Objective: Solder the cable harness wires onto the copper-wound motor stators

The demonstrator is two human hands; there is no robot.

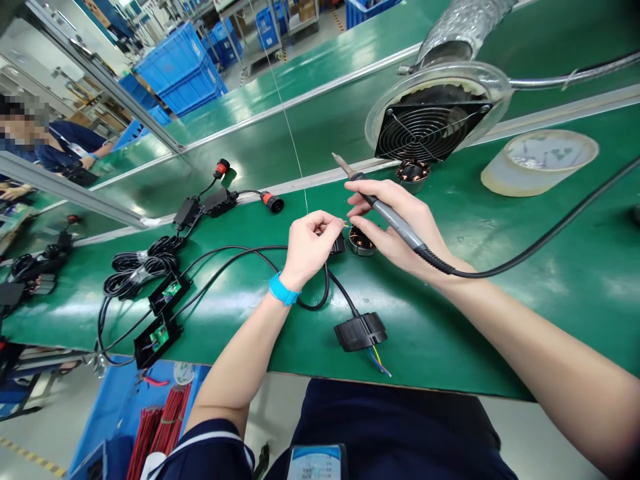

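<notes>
My left hand (314, 245), with a blue band at its wrist, is pinched on thin coloured wires (347, 226). My right hand (407, 213) holds a soldering iron (395, 225), its tip pointing up and left, away from the wires. The right thumb and fingertips come close to those wires; whether they grip them is unclear. Just below the fingers a round copper-wound motor stator (362, 243) sits on the green bench. Beside it a black housing (339, 244) is partly hidden by my left hand. A ribbed black cap (361, 331) with loose wires lies nearer me.
A fume-extractor fan (425, 130) stands behind, with another stator (413, 172) below it. Right lies a translucent tub (537, 167). Coiled black cables (143, 267), opened boxes with circuit boards (159, 339) and red-ringed connectors (273, 201) lie left. A thin strand (290, 127) hangs down. A co-worker sits far left.
</notes>
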